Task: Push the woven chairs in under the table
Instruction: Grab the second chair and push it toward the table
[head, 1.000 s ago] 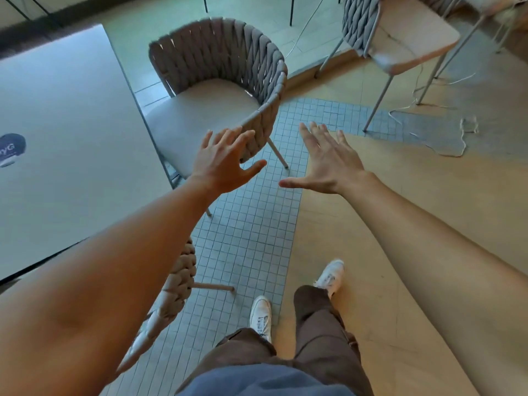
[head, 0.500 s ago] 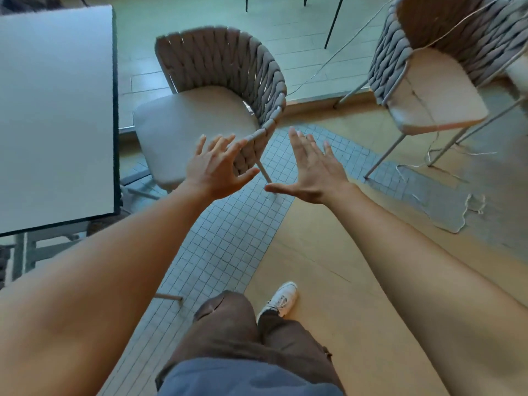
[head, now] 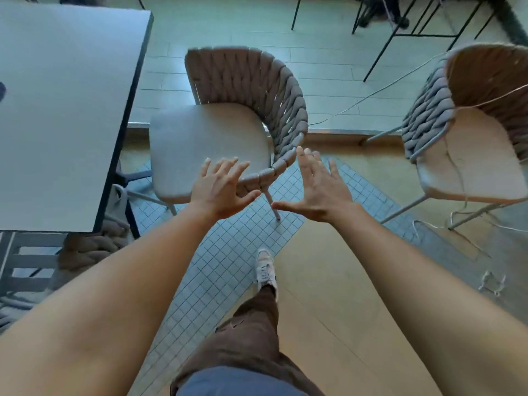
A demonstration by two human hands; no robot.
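A woven chair [head: 228,132] is seen standing just beside the right edge of the tabletop [head: 65,110], its seat cushion drawn close to that edge but not tucked beneath it. The open front of the seat is turned toward the tabletop, while the curved woven backrest is set on the far and right sides, away from it. Its axis from front to back runs roughly left to right across the view.

Both arms are stretched forward over the tiled floor [head: 217,270]. The left hand [head: 221,190] is held with fingers spread above the near front corner of the seat and the near end of the woven rim; whether it is touching cannot be told. The right hand [head: 317,190] is held flat with fingers splayed, its fingertips just beside the near end of the backrest. Nothing is held in either grip; both are wide.

A second woven chair [head: 471,132] stands well apart to the right, its seat front turned toward the viewer. A third woven backrest [head: 91,247] is partly seen beneath the near corner of the tabletop.
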